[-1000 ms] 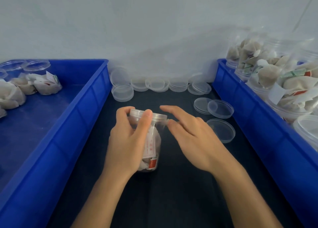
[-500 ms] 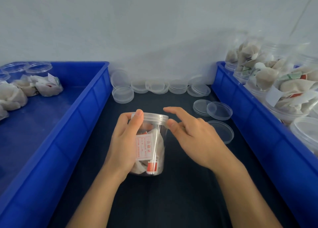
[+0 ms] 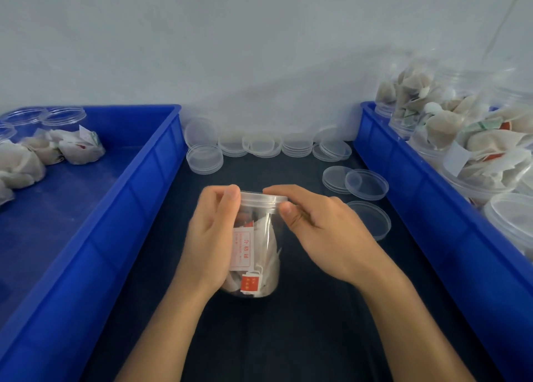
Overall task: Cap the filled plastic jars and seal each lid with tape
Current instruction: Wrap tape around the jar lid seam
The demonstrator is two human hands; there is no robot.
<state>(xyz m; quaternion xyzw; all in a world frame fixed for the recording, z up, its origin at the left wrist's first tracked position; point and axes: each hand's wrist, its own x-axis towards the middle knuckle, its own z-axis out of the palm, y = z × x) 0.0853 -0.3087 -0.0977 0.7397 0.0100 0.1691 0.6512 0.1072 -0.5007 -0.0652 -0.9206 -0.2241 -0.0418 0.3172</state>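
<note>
A clear plastic jar (image 3: 259, 254), filled with white sachets and a red-printed label, stands upright on the dark mat in the middle. A clear lid (image 3: 264, 198) sits on its top. My left hand (image 3: 210, 237) wraps around the jar's left side, fingertips up at the lid's rim. My right hand (image 3: 320, 228) pinches the lid's right edge between thumb and fingers. Loose clear lids (image 3: 366, 184) lie on the mat to the right. No tape shows in view.
A blue bin (image 3: 138, 185) on the left holds several filled jars (image 3: 43, 151) at its far end. Another blue bin (image 3: 403, 179) on the right is packed with filled jars (image 3: 476, 151). Stacks of clear lids (image 3: 262, 145) line the back wall.
The jar has turned so its label faces me and sits upright. My right hand has closed from open fingers beside the lid to a pinch on its rim.
</note>
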